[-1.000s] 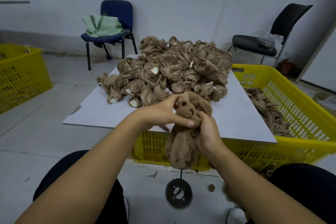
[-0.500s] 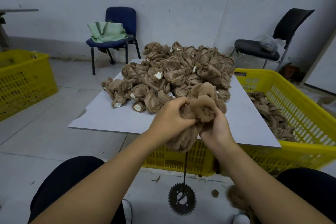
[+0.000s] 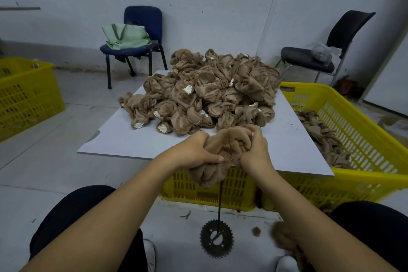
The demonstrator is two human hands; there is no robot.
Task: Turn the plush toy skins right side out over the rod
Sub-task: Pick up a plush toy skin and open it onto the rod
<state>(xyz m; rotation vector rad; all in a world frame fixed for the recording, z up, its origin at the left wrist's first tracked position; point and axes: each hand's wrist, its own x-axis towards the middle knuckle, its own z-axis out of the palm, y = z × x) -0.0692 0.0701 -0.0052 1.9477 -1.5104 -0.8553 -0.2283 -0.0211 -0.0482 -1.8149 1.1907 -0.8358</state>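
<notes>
Face that showed a second ago is gone: skin (image 3: 223, 152) now bunched over rod (image 3: 220, 201), left hand (image 3: 194, 152) and right hand (image 3: 256, 152) both clamped on it. Likely mid-pull, turning unfinished.

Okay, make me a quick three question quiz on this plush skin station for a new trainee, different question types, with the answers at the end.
1. True or false: both hands grip the same plush skin.
2. Multiple choice: the rod under that skin stands on
A. a wooden block
B. a toothed metal disc on the floor
C. the white board
3. Fill in: the pile of skins not yet turned lies on the ____.

Key
1. True: the left hand and the right hand both clutch it.
2. B
3. white board, laid across a yellow crate.
</notes>
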